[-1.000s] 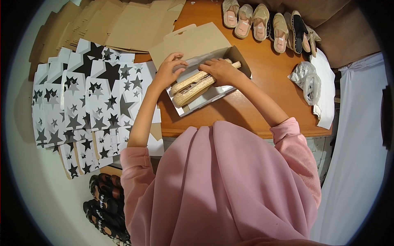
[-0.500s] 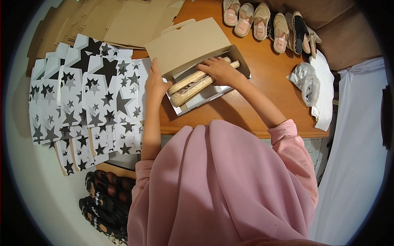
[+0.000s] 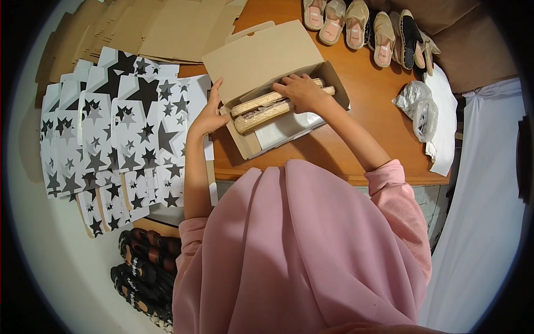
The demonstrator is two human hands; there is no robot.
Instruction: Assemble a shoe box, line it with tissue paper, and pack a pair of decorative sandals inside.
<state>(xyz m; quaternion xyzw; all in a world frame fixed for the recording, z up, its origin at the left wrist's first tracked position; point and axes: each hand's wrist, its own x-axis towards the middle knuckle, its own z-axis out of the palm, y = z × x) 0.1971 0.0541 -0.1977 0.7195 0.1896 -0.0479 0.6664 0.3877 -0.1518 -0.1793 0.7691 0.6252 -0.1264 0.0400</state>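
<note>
A brown cardboard shoe box (image 3: 246, 146) stands on the table with its lid (image 3: 267, 53) tipped back. Inside lies a pair of espadrilles (image 3: 260, 118) on their sides, woven straw-coloured soles showing and clear wrapping between them. My right hand (image 3: 303, 93) reaches over the pair, fingers bent across the far shoe; its thumb is mostly hidden. Along the box's left end is my left hand (image 3: 209, 116), fingers up and thumb spread toward the box, holding nothing. White paper (image 3: 278, 128) lines the box in front of the shoes.
Star-printed box sheets (image 3: 130, 128) overlap at the left, with flat brown cardboard (image 3: 183, 33) behind. Several slip-on shoes (image 3: 356, 25) line the far right edge. A clear plastic bag (image 3: 416, 106) lies on white paper (image 3: 443, 122) at right. Black sandals (image 3: 142, 273) sit at lower left.
The espadrilles have shifted back and right within the box, baring more lining in front. The box has moved slightly right. My right hand has moved with the shoes; my left thumb and fingers remain spread.
</note>
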